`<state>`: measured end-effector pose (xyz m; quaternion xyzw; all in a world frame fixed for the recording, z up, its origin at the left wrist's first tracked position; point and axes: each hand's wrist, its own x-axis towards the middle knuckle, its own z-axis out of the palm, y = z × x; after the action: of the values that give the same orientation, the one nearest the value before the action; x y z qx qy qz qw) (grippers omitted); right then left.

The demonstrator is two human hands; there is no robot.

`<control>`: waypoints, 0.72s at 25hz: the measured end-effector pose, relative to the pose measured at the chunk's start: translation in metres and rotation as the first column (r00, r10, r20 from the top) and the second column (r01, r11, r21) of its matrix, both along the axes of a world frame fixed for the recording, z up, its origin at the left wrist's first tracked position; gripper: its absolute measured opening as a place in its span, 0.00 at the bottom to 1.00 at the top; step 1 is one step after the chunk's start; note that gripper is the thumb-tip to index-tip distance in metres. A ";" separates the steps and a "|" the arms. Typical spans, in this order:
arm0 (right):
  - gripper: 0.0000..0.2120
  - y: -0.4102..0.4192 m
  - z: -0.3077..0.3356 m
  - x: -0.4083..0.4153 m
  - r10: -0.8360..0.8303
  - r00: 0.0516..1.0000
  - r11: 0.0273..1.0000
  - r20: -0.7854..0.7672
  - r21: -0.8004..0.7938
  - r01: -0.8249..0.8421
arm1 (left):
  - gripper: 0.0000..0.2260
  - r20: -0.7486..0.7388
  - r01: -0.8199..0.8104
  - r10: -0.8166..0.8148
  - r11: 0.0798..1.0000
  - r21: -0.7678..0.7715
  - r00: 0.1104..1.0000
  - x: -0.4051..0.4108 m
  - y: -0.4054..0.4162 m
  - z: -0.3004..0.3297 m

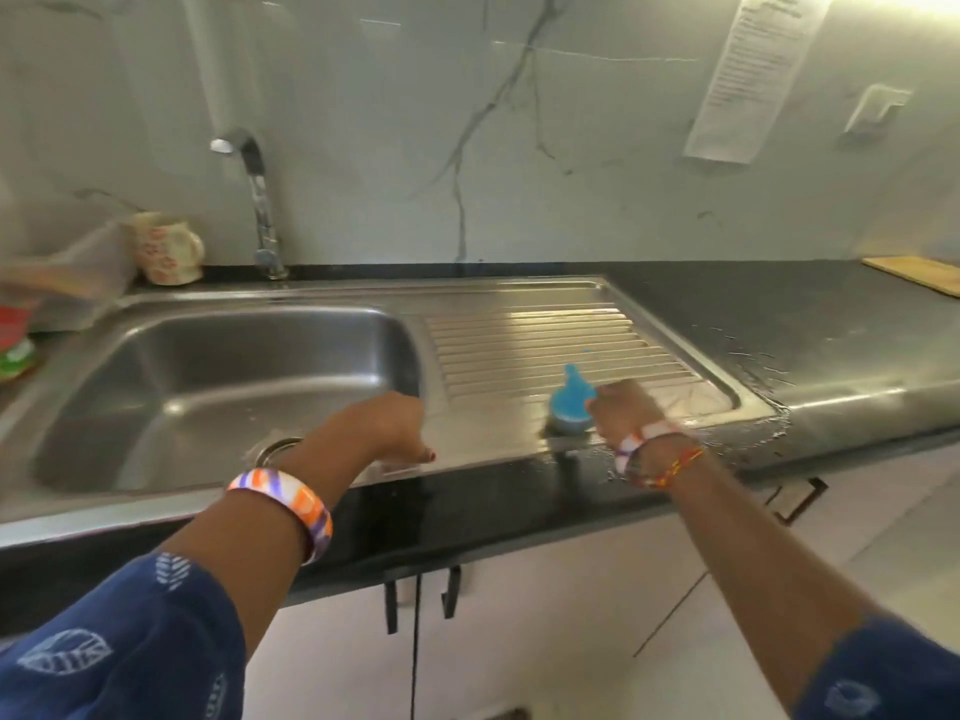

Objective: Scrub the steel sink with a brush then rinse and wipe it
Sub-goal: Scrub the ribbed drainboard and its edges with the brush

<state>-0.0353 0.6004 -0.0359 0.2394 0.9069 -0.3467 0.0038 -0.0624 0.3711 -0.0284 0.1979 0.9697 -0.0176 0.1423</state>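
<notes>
The steel sink (pixel 223 366) has a deep basin on the left and a ribbed drainboard (pixel 561 345) on the right. A blue brush (pixel 570 402) stands on the front part of the drainboard. My right hand (pixel 626 410) grips the brush from its right side, fingers curled round it. My left hand (pixel 387 426) rests on the sink's front rim between basin and drainboard, fingers bent down onto the steel and holding nothing. The drain (pixel 278 449) shows just behind my left wrist.
A tap (pixel 260 210) rises behind the basin. A patterned mug (pixel 169 246) and a clear container (pixel 78 272) stand at the back left. Water drops lie on the black counter (pixel 779 324) right of the sink. A wooden board (pixel 919 272) sits far right.
</notes>
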 end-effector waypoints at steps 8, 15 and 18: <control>0.20 -0.028 -0.017 0.016 0.331 0.938 0.943 -0.099 0.059 -0.327 | 0.25 0.068 -0.226 0.227 0.974 -0.021 0.972 -0.008 0.004 -0.010; 0.16 0.078 0.033 0.032 0.035 0.997 0.969 0.064 0.243 -0.049 | 0.06 -0.180 -0.353 0.414 0.888 0.296 0.892 0.030 0.024 -0.027; 0.18 0.011 0.043 0.048 0.371 0.927 0.929 0.053 -0.029 -0.370 | 0.09 -0.333 -0.379 0.514 0.837 0.393 0.790 0.055 0.026 -0.041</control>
<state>0.0132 0.6112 0.0074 0.0737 0.9320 -0.3411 0.0974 -0.0076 0.3972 -0.0696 -0.0292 0.9862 0.1247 -0.1049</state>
